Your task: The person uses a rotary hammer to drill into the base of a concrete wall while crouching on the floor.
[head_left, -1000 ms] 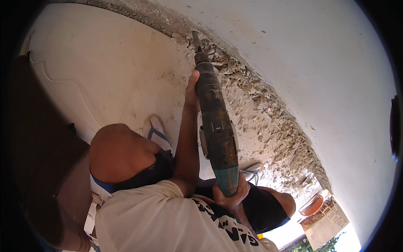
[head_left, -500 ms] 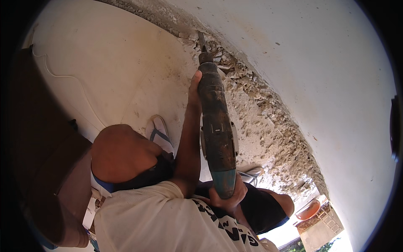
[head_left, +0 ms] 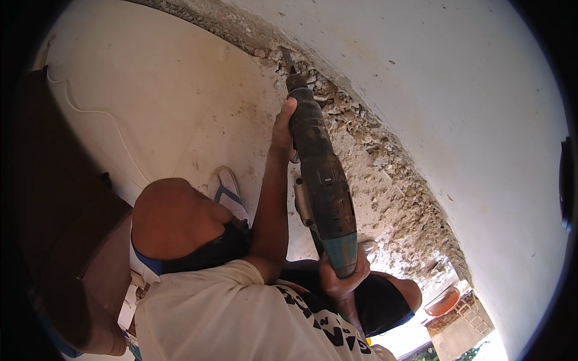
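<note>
A dusty black-and-teal demolition hammer [head_left: 324,165] stretches away from my body. Its flat chisel [head_left: 288,60] points at the broken seam where the floor meets the white wall; whether the tip is buried there I cannot tell. Near the tool's front end, my left hand [head_left: 283,125] is closed around its underside, the thumb showing along the left flank. My right hand [head_left: 345,281] grips the rear handle, mostly covered by the teal end cap. Broken rubble [head_left: 373,135] lies beside the chisel and along the foot of the wall.
The white wall [head_left: 457,108] rises along the right. A pale cable [head_left: 111,114] runs over the smooth floor at left, near a dark brown object [head_left: 66,228]. My sandalled foot [head_left: 227,189] stands left of the tool. An orange basin [head_left: 442,302] sits at lower right.
The rear of the hammer has swung to the right, carried by my right hand, and the body has rolled a little. My left hand and the tool's front have shifted slightly right.
</note>
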`<state>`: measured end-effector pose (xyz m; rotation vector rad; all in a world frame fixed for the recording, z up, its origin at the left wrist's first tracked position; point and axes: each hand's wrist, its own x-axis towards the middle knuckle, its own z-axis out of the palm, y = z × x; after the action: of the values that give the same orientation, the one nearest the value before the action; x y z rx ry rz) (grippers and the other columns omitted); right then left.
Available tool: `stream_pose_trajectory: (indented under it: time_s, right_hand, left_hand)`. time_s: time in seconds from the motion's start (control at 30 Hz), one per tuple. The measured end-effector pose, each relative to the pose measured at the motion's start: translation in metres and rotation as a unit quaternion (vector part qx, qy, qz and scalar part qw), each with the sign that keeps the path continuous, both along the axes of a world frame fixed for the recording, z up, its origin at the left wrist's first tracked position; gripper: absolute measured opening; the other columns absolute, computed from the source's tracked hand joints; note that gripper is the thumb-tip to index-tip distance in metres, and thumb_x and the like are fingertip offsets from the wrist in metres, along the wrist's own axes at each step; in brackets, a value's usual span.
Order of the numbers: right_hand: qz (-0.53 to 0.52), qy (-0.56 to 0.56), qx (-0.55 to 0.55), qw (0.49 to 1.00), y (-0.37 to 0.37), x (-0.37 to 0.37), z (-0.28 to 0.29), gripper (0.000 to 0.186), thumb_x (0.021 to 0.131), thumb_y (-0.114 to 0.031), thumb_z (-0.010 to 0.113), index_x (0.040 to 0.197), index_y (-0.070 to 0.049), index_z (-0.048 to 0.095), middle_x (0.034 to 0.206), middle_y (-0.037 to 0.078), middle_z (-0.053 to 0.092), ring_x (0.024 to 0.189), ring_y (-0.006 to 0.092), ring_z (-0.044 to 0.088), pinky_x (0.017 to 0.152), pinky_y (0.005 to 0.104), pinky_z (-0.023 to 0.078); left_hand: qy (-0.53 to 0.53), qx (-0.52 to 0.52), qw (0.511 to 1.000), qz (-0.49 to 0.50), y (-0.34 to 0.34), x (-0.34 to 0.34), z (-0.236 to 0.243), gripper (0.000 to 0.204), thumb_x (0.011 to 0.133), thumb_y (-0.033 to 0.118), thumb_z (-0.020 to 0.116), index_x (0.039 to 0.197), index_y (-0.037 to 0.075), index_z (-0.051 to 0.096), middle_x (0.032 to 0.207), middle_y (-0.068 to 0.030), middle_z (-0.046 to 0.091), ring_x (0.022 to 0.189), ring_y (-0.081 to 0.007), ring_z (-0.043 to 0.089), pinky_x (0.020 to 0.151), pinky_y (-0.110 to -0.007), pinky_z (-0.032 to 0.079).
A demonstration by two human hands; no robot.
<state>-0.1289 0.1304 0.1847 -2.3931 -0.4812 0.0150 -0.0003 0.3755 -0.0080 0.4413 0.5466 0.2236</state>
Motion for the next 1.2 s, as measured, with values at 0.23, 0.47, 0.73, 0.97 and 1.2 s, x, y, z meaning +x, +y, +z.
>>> stream_pose_trajectory:
  time_s: [0.23,0.47,0.73,0.97,1.2]
  right_hand:
    - [-0.101,0.16,0.018,0.982,0.005,0.025,0.007,0.033,0.066,-0.008,0.07,0.094,0.008,0.063,0.077,0.013,0.065,0.065,0.0208,0.061,0.065,0.0331,0.049]
    - [-0.147,0.132,0.058,0.979,-0.007,0.028,-0.01,0.031,0.067,-0.007,0.075,0.093,0.004,0.061,0.077,0.014,0.067,0.056,0.0322,0.058,0.057,0.0397,0.047]
    - [-0.122,0.188,0.099,0.97,0.01,0.05,0.0,0.026,0.067,-0.01,0.073,0.086,0.004,0.062,0.07,0.013,0.063,0.058,0.0253,0.062,0.058,0.036,0.048]
    - [-0.184,0.213,0.123,0.952,0.023,0.051,-0.001,0.023,0.067,-0.01,0.07,0.086,0.001,0.065,0.07,0.009,0.066,0.063,0.0195,0.063,0.068,0.0324,0.05]
    - [-0.203,0.269,0.192,0.922,0.034,0.071,0.013,0.017,0.072,-0.01,0.06,0.082,0.003,0.063,0.072,0.012,0.067,0.065,0.0207,0.065,0.069,0.032,0.052]
  left_hand:
    - [0.05,0.027,0.998,0.0,-0.007,0.007,0.005,0.049,0.099,0.048,0.058,0.112,0.001,0.066,0.09,-0.0082,0.071,0.075,-0.0174,0.069,0.07,-0.032,0.057]
    - [0.106,0.047,0.993,-0.027,-0.001,0.014,0.021,0.05,0.098,0.049,0.06,0.104,0.0,0.07,0.085,-0.0082,0.072,0.071,-0.0183,0.07,0.068,-0.031,0.057]
    - [0.094,0.034,0.995,0.006,0.004,0.018,0.01,0.05,0.098,0.048,0.061,0.104,-0.001,0.069,0.087,-0.01,0.072,0.073,-0.0195,0.071,0.069,-0.033,0.058]
    - [0.126,0.063,0.99,-0.022,0.011,0.02,0.016,0.052,0.095,0.049,0.066,0.103,-0.002,0.07,0.088,-0.0093,0.072,0.075,-0.0195,0.071,0.071,-0.032,0.058]
    - [0.172,0.109,0.977,-0.059,0.016,0.026,0.016,0.065,0.089,0.058,0.07,0.098,-0.005,0.071,0.09,-0.0109,0.073,0.079,-0.0192,0.07,0.074,-0.034,0.056]
